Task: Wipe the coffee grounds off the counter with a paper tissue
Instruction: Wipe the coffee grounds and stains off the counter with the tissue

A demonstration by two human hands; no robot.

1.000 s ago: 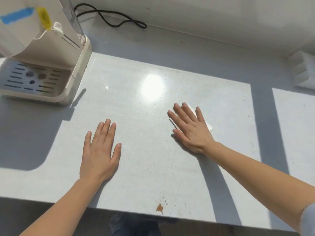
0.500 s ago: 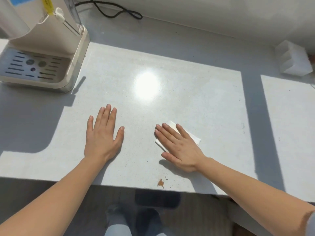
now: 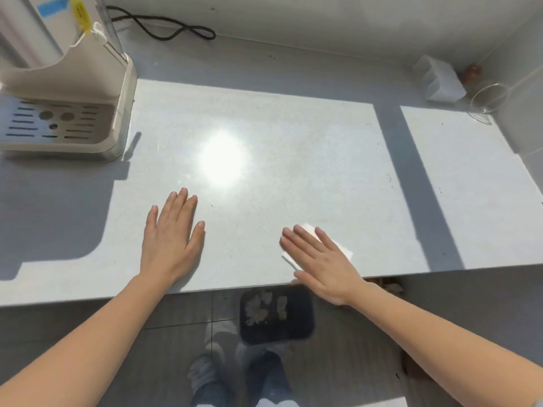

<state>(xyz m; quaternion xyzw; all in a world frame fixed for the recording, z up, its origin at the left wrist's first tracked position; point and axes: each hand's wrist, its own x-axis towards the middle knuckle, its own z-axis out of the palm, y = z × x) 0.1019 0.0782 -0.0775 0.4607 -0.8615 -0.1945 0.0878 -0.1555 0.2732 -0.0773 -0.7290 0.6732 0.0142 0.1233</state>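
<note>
Right hand (image 3: 321,259), fingers straight, has slid the tissue (image 3: 344,251) to the front edge of the counter (image 3: 293,148); the grounds spot no longer shows. Left hand (image 3: 170,239) stays flat.

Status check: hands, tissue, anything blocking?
Left hand flat on counter. Right hand pressing tissue flat at front edge. Dark container on floor below. Nothing blocking.

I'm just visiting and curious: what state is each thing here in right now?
Left hand: open, flat on the counter.
Right hand: open, pressing the paper tissue at the counter's front edge.
Paper tissue: flat, mostly covered.
Glass: upright, apparently empty.
Bin: open, scraps inside.
</note>
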